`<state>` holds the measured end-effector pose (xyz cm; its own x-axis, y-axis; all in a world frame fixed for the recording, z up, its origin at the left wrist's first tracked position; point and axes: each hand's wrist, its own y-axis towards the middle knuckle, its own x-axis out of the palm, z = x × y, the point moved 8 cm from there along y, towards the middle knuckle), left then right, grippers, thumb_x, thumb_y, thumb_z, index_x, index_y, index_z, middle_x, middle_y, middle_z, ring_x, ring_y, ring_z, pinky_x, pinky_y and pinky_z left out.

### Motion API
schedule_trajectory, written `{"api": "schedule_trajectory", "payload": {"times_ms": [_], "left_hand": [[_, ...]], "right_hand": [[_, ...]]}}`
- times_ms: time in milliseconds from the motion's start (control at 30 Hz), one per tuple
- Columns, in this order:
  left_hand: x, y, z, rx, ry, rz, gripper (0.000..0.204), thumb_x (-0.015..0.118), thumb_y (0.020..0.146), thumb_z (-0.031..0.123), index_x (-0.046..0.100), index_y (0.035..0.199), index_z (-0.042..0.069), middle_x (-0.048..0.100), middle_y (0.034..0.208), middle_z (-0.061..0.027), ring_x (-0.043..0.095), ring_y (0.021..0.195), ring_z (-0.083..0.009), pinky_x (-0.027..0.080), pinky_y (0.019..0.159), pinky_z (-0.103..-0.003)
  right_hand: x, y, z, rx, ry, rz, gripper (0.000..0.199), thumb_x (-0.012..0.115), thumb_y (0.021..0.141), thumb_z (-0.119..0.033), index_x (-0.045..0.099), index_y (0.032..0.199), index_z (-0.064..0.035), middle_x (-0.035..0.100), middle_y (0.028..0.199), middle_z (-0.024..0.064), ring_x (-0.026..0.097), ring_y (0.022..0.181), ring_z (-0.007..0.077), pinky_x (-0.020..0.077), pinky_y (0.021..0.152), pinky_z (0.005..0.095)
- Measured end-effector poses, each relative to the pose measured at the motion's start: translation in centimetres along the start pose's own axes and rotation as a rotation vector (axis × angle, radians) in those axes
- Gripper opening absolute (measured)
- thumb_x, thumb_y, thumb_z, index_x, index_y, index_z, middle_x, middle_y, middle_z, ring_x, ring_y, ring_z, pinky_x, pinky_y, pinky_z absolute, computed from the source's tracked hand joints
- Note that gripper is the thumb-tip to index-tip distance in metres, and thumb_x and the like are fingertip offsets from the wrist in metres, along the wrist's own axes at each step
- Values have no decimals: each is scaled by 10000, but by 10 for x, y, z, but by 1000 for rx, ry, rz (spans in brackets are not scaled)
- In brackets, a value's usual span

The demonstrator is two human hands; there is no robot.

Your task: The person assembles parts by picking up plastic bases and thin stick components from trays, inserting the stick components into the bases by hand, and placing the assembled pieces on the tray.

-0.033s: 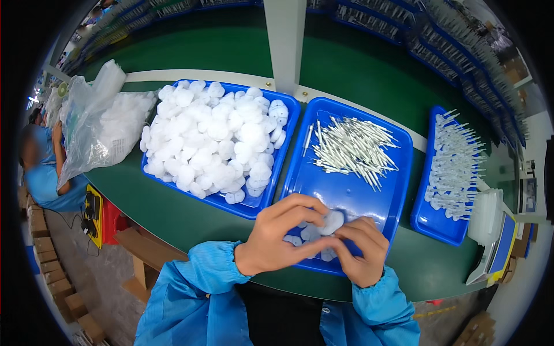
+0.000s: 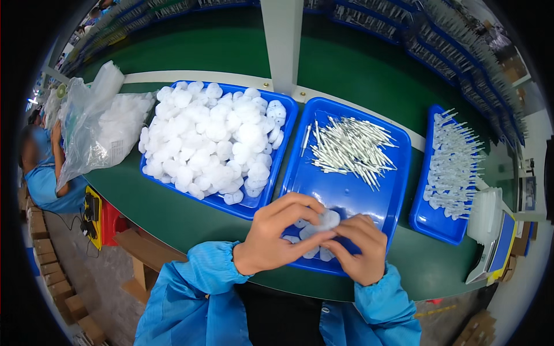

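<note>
Over the near part of the middle blue tray (image 2: pixel 358 199), a small white rounded, lobed plastic piece (image 2: pixel 328 221) is held between my hands. My left hand (image 2: pixel 277 233) pinches it between thumb and fingers from the left. My right hand (image 2: pixel 363 248) is closed at its right edge, fingertips bent against it; whether a small part sits between those fingertips is hidden. Below my fingers lie several similar pieces (image 2: pixel 309 232), partly covered by my hands. Thin whitish pointed sticks (image 2: pixel 353 150) form a pile in the far part of the same tray.
A left blue tray (image 2: pixel 249 206) is heaped with white lobed pieces (image 2: pixel 202 135). Rows of assembled stick pieces (image 2: pixel 453 164) fill a right blue tray (image 2: pixel 441 222), near a white scale (image 2: pixel 490 251). Clear plastic bags (image 2: pixel 107 124) lie far left, beside another person (image 2: pixel 46 167).
My right thumb has parted slightly from my left thumb tip. The white piece has shifted a little left, still between my hands. The whole view has moved very slightly.
</note>
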<state>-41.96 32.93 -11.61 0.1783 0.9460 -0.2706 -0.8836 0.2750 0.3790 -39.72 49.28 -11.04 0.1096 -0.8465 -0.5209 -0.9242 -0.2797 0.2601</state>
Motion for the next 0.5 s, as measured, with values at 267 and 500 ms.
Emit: {"api": "schedule_trajectory", "payload": {"times_ms": [267, 500], "left_hand": [[6, 3, -10, -89, 25, -30, 275, 827, 833, 37, 735, 1090, 7, 692, 1099, -162, 713, 878, -260, 604, 726, -330], [1, 4, -15, -183, -3, -58, 177, 786, 887, 54, 761, 1054, -2, 741, 1004, -157, 719, 826, -229, 588, 651, -290]], "right_hand": [[-40, 45, 59, -2, -584, 215, 180, 777, 830, -26, 735, 1003, 1, 678, 992, 117, 626, 921, 326, 482, 806, 416], [-32, 35, 69, -25, -664, 170, 147, 780, 827, -21, 738, 966, -4, 681, 1004, 100, 621, 910, 296, 473, 802, 402]]}}
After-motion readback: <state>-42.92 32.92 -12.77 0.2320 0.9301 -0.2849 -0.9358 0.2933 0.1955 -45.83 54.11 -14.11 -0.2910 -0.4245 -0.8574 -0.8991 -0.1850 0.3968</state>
